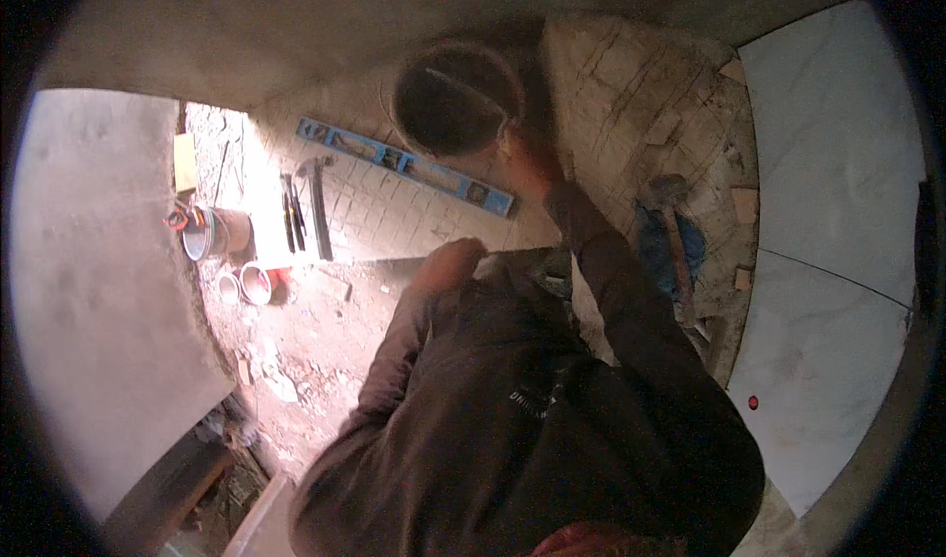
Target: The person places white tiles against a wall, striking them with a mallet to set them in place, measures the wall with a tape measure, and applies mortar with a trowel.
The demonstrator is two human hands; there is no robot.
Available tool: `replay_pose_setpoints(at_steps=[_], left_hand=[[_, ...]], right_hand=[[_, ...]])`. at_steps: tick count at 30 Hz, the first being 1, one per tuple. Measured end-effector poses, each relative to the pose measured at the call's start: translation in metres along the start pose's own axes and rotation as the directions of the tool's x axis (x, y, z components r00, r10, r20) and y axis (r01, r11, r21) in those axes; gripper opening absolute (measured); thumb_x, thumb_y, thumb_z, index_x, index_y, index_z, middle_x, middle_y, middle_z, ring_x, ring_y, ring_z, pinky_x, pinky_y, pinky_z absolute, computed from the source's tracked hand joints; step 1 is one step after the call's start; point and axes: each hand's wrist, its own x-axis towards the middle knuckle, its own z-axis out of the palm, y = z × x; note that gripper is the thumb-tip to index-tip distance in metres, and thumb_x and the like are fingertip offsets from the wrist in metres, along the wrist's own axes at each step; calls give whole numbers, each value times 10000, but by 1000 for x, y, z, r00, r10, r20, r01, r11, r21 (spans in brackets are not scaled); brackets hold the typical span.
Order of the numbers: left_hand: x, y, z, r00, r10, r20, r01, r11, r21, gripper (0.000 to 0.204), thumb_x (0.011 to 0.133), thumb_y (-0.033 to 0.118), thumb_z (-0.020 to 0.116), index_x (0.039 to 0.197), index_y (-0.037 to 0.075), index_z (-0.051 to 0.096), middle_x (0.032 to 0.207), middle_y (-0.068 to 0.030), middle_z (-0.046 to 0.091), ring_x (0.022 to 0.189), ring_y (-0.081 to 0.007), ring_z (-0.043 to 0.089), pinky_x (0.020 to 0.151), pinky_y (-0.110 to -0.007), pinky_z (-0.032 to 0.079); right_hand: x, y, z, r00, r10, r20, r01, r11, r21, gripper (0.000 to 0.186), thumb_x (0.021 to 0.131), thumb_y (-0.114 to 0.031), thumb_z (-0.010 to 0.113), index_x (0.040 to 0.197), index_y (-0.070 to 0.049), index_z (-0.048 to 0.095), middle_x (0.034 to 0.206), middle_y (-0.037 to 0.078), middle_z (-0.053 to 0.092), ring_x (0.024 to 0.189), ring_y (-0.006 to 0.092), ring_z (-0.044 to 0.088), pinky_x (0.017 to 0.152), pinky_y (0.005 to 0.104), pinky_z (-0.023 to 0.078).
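My right hand (532, 163) reaches forward to the near right rim of a dark round bucket (461, 48). Its fingers are closed on a long thin stick-like tool (468, 89), which slants across the bucket's mouth; its exact kind is too dim to tell. The bucket's contents are lost in shadow. Low in front of my body, my left hand (453, 263) lies by my knee, its fingers blurred and partly hidden. Between the hands and the bucket, a blue spirit level (404, 165) lies slantwise on the grooved surface (370, 212).
A hammer (316, 202) and slim dark tools (293, 217) lie left of the level. Farther left stand a bucket (222, 234) and pipe-like rings (257, 284) amid rubble. At right are a mallet (675, 232) on blue plastic (653, 242) and pale slabs (823, 182).
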Motion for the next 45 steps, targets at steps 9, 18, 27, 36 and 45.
replay_pose_setpoints(at_steps=[9, 18, 27, 36, 45], left_hand=[[-58, -112, -5, 877, -399, -269, 418, 908, 16, 171, 951, 141, 559, 1051, 62, 673, 1030, -195, 723, 1011, -421, 679, 854, -514, 542], [-57, -149, 20, 974, -219, 49, 205, 958, 202, 180, 901, 166, 590, 1031, 76, 674, 929, -186, 681, 935, -398, 673, 776, -494, 547], [89, 35, 34, 764, 528, 372, -597, 796, 98, 247, 960, 241, 596, 1099, 56, 684, 1086, -174, 672, 1032, -374, 656, 912, -476, 520], [144, 211, 142, 842, 511, 173, -539, 798, 269, 750, 895, 438, 725, 1440, -9, 468, 1502, -255, 458, 1385, -476, 413, 1152, -558, 337], [198, 247, 161, 959, 284, -20, -270, 883, -384, 694, 887, 390, 739, 1388, -37, 520, 1356, -218, 609, 1253, -377, 581, 1046, -479, 461]], right_hand=[[55, 13, 15, 946, 148, 287, -214, 953, 214, 433, 964, -251, 638, 1327, -19, 594, 1313, 238, 634, 1164, 361, 646, 935, 423, 542], [-96, 22, -90, 964, 106, -244, -140, 982, -126, 312, 972, -151, 621, 1273, -71, 644, 1159, 201, 651, 1074, 372, 620, 943, 474, 497], [-268, 38, -137, 745, 432, -509, -617, 736, -279, 445, 928, -305, 712, 1283, -52, 623, 1167, 204, 622, 1110, 401, 604, 940, 533, 477], [-303, 98, -139, 682, 594, -427, -442, 799, 407, 423, 978, -375, 667, 1220, -32, 611, 1009, 131, 640, 831, 295, 627, 701, 424, 486], [-375, 54, -205, 468, 767, -439, -135, 554, 822, 536, 949, -445, 696, 1255, -23, 568, 1016, 51, 589, 918, 176, 564, 835, 331, 473]])
